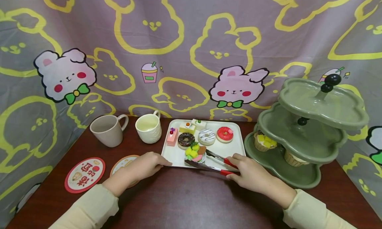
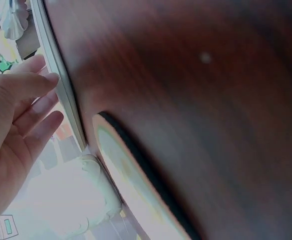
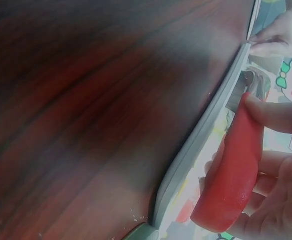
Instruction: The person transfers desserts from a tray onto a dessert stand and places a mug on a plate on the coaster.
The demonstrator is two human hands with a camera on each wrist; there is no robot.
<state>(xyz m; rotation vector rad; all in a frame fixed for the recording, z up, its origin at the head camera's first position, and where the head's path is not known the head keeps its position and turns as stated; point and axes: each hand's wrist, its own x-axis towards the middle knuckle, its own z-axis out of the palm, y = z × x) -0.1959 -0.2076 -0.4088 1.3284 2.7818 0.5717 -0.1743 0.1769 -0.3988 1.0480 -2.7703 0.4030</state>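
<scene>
A white rectangular tray (image 1: 179,159) holds toy sweets. My left hand (image 1: 141,169) is at its front left corner, with the thumb (image 2: 43,84) against the rim and the other fingers on the rim's far side. My right hand (image 1: 250,174) grips red-handled metal tongs (image 1: 219,157). The tongs' arms lie either side of a fruit-topped dessert (image 1: 195,153) at the tray's front edge; whether they squeeze it I cannot tell. Behind it are a chocolate doughnut (image 1: 186,140), a striped white doughnut (image 1: 206,136), a red doughnut (image 1: 225,134) and several small cake pieces (image 1: 172,137).
A green three-tier stand (image 1: 301,129) rises at the right, with a fruit cupcake (image 1: 265,142) and another cupcake (image 1: 293,158) on its lowest tier. To the left stand a grey mug (image 1: 107,131) and a cream cup (image 1: 148,128). Two round coasters lie nearer, one red-edged (image 1: 85,175).
</scene>
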